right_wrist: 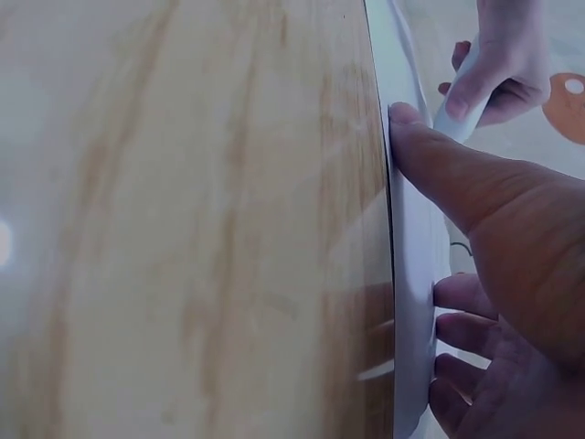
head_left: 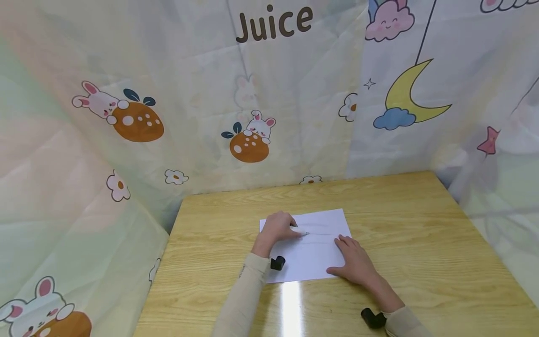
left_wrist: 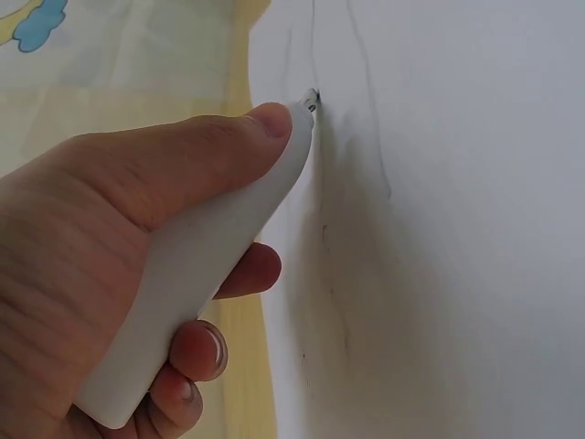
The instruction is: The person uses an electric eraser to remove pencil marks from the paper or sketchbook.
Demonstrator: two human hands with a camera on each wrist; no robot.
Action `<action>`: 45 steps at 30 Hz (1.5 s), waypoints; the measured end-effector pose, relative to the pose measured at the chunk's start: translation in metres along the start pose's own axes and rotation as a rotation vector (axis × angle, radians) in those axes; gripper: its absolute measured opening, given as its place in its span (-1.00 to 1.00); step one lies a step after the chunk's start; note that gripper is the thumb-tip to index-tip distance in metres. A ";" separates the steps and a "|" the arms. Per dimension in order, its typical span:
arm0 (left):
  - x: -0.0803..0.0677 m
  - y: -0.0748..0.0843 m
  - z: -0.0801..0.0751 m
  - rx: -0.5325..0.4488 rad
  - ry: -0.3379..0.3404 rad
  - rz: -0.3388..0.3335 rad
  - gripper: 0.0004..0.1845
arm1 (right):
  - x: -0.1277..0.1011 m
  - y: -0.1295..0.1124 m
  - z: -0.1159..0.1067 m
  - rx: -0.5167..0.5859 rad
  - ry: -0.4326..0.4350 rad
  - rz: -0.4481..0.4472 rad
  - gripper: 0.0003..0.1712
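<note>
Paper (head_left: 307, 262) lies on the wooden table (head_left: 210, 234), with thin grey lines (left_wrist: 370, 91) on it. My left hand (head_left: 278, 228) grips a white tool (left_wrist: 210, 247), thumb near its small tip (left_wrist: 311, 99). The tip is right by the middle line; I can't tell if it touches the paper. My right hand (head_left: 353, 262) is spread out on the right side of the paper, not gripping anything. To do this well, I think I should press down with my right hand so the paper can't slide, keep the tip on the line, and rub softly, or the paper could crease.
</note>
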State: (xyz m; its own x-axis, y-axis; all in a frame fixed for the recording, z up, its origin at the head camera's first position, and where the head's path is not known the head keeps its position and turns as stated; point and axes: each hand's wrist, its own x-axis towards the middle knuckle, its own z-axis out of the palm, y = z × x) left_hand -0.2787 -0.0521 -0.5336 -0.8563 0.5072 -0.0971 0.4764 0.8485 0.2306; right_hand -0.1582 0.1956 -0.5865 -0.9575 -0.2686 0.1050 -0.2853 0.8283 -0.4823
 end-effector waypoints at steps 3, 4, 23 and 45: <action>0.001 0.002 0.000 -0.009 -0.010 0.012 -0.66 | -0.001 0.000 0.001 0.002 0.002 0.001 0.08; 0.002 0.002 0.001 -0.011 -0.012 0.010 -0.66 | -0.002 0.000 0.001 0.003 0.004 -0.001 0.08; 0.005 0.009 0.000 0.016 -0.054 -0.026 -0.65 | -0.005 0.001 0.000 0.028 -0.004 0.012 0.09; 0.012 0.015 0.004 0.006 -0.045 0.011 -0.62 | -0.001 0.000 0.001 0.059 -0.006 0.020 0.09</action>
State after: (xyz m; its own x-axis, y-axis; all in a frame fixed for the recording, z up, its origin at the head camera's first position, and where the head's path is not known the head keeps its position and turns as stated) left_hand -0.2813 -0.0331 -0.5352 -0.8413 0.5225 -0.1383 0.4867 0.8437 0.2264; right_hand -0.1573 0.1951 -0.5876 -0.9625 -0.2559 0.0897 -0.2633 0.8031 -0.5346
